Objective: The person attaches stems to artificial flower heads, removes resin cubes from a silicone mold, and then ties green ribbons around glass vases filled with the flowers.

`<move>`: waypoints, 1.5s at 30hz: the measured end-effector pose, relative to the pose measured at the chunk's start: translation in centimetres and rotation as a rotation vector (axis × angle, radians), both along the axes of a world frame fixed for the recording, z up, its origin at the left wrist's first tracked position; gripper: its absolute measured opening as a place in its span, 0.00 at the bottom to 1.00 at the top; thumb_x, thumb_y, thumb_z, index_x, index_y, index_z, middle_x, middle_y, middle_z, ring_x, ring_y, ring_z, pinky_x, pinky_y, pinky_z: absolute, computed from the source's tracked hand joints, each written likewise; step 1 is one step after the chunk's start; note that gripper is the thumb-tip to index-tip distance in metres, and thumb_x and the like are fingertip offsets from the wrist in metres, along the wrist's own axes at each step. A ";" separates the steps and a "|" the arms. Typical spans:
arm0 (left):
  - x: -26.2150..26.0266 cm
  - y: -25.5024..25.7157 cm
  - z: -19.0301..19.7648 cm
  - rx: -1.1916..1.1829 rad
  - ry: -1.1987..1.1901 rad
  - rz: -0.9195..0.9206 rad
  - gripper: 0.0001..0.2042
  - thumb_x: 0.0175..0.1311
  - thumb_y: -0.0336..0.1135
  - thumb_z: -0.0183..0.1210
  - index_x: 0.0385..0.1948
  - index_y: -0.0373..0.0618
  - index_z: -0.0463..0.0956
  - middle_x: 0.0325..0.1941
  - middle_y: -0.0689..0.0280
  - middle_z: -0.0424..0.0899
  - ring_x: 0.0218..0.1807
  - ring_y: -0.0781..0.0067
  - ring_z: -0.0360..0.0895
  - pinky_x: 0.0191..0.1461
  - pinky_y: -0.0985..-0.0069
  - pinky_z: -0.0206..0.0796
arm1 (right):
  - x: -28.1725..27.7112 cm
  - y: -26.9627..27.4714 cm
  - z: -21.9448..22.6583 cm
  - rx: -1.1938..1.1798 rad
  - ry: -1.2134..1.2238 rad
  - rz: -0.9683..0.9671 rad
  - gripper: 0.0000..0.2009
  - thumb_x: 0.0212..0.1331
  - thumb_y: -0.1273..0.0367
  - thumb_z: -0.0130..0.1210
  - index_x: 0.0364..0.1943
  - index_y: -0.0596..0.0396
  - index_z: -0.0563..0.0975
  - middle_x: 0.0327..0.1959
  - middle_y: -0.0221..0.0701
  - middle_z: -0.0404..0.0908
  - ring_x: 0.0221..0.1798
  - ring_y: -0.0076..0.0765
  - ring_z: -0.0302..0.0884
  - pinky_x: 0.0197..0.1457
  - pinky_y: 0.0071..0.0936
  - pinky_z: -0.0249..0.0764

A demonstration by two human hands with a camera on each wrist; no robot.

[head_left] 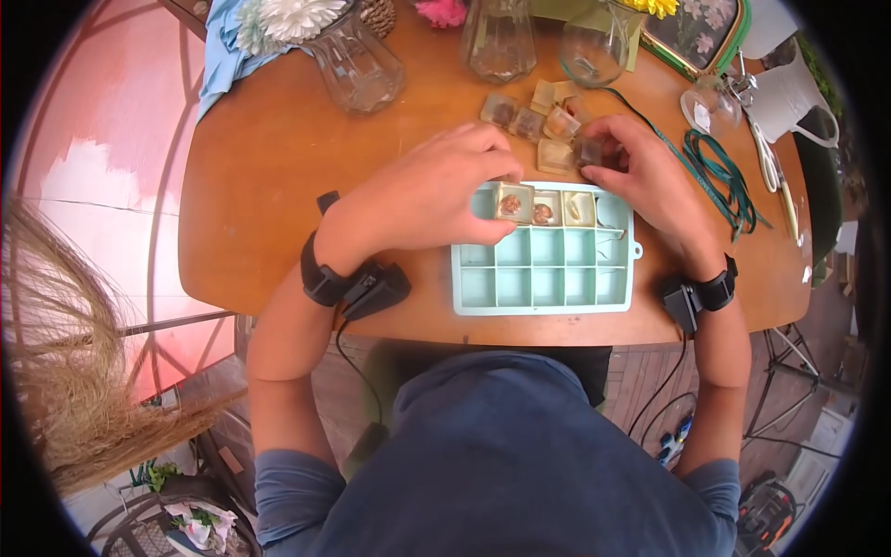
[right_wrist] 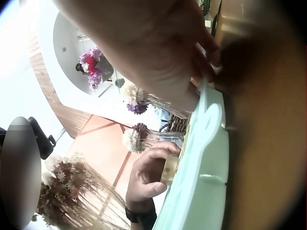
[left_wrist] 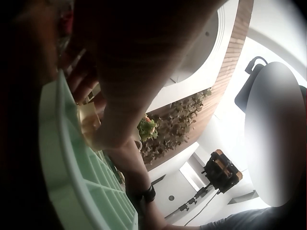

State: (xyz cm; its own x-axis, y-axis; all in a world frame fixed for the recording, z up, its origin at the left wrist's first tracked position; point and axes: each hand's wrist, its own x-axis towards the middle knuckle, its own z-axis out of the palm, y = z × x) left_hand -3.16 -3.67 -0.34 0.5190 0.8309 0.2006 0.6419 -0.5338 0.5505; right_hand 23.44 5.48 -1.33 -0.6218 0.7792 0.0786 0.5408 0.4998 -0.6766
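A pale mint tray (head_left: pixel 543 249) with rows of square compartments lies at the table's near edge. My left hand (head_left: pixel 436 190) pinches a clear resin cube (head_left: pixel 513 204) with a coppery inclusion, over the back row's second compartment from the left. In the left wrist view, this yellowish cube (left_wrist: pixel 88 120) is partly covered by the hand. Two more resin cubes, one coppery inside (head_left: pixel 546 210) and one paler (head_left: pixel 579 210), sit to its right in that row. Behind the tray's right corner, my right hand (head_left: pixel 640 172) grips a dark-tinted cube (head_left: pixel 590 152), partly hidden by its fingers.
Several loose resin cubes (head_left: pixel 527 123) lie beyond the tray. A green ribbon (head_left: pixel 719 181) trails along the right side of the wooden table (head_left: pixel 251 204). Glass vases (head_left: pixel 357 70) stand at the back, and a white pitcher (head_left: pixel 789 88) at the back right.
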 end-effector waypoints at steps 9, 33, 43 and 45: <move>-0.1 0.1 -0.1 0.011 0.044 -0.007 0.17 0.49 0.38 0.68 0.36 0.41 0.73 0.46 0.61 0.75 0.51 0.57 0.72 0.55 0.66 0.66 | 0.3 -1.0 2.0 0.041 0.144 0.014 0.16 0.53 0.74 0.60 0.48 0.56 0.77 0.40 0.33 0.75 0.39 0.31 0.75 0.45 0.25 0.74; -0.1 1.5 -1.2 -0.385 -0.197 0.055 0.12 0.59 0.39 0.66 0.35 0.42 0.77 0.32 0.66 0.76 0.34 0.74 0.73 0.39 0.76 0.66 | -1.2 -4.4 1.5 0.144 0.037 0.531 0.15 0.41 0.72 0.71 0.32 0.54 0.75 0.40 0.33 0.79 0.45 0.44 0.76 0.48 0.36 0.75; 0.0 1.5 -1.5 -0.389 -0.192 0.074 0.12 0.58 0.41 0.66 0.33 0.43 0.75 0.26 0.66 0.75 0.30 0.74 0.71 0.35 0.74 0.64 | -1.5 -4.3 1.8 0.192 0.009 0.533 0.15 0.43 0.69 0.70 0.36 0.54 0.79 0.38 0.33 0.78 0.43 0.44 0.76 0.47 0.37 0.74; 0.1 1.5 -1.4 -0.392 -0.191 0.079 0.13 0.58 0.41 0.66 0.32 0.43 0.74 0.26 0.66 0.75 0.30 0.74 0.70 0.34 0.74 0.64 | -1.4 -4.3 1.7 0.196 0.004 0.548 0.16 0.43 0.68 0.70 0.39 0.53 0.81 0.38 0.33 0.78 0.43 0.43 0.76 0.47 0.37 0.74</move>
